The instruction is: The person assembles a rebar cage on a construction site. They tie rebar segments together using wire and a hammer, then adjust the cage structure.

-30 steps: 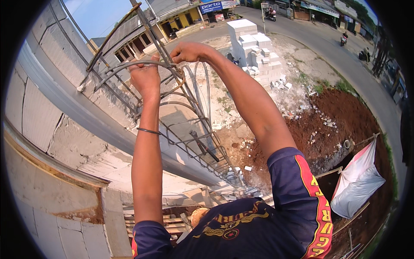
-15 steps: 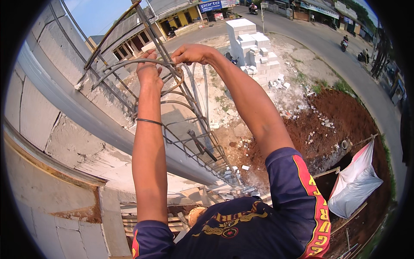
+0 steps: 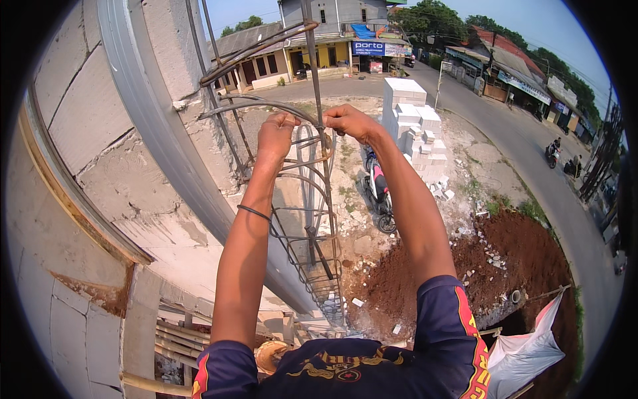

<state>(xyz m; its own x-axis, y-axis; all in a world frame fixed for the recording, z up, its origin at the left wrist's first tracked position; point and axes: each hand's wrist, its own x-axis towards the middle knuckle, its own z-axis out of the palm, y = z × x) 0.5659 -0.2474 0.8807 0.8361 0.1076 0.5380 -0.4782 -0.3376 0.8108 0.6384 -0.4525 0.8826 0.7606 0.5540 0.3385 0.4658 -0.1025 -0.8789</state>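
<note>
A rebar column cage (image 3: 330, 199) rises in front of me, with upright steel bars and bent stirrups. At the upright bar (image 3: 314, 73), my right hand (image 3: 352, 124) pinches its fingers together where a curved stirrup (image 3: 249, 102) meets it; whatever small thing is in the pinch is too small to make out. My left hand (image 3: 276, 138) is just left of that joint, fingers curled in below the stirrup, and what they hold is hidden. A dark band circles my left wrist. Lower in the cage rests a hammer (image 3: 319, 253), tilted.
A block wall (image 3: 116, 179) with a grey metal channel (image 3: 156, 120) stands close on my left. Far below are stacked white blocks (image 3: 405, 110), a parked motorcycle (image 3: 379, 189), a reddish soil heap (image 3: 515, 249), a white sheet (image 3: 525, 362) and a road (image 3: 505, 133).
The view has turned and tilted up, so the cage looks more upright. My left fingers, raised and spread beside the bars before, are now curled in. My right hand stays pinched at the joint.
</note>
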